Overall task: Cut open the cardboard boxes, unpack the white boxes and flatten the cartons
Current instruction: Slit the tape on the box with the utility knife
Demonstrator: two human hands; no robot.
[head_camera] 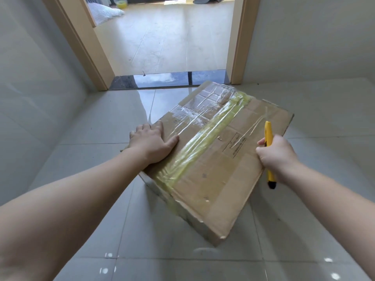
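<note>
Pressing down on the near-left corner of the cardboard box (pixel 215 155), left hand (pixel 151 144) lies flat, fingers straight and close together, thumb spread toward the yellowish tape strip (pixel 203 138). Box sits sealed on the glossy tiled floor (pixel 101 122), before a doorway (pixel 168 41). Right hand (pixel 277 156), at the box's right edge, fingers curled round a yellow utility knife (pixel 269 151), tip pointing away.

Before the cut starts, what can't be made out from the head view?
- Knife blade: too small to tell if extended from the yellow utility knife in the right hand.
- Cardboard box contents: hidden by the taped flaps.
- Printed label: too blurred to read.
- Left hand fingertips: hidden over the box edge.
</note>
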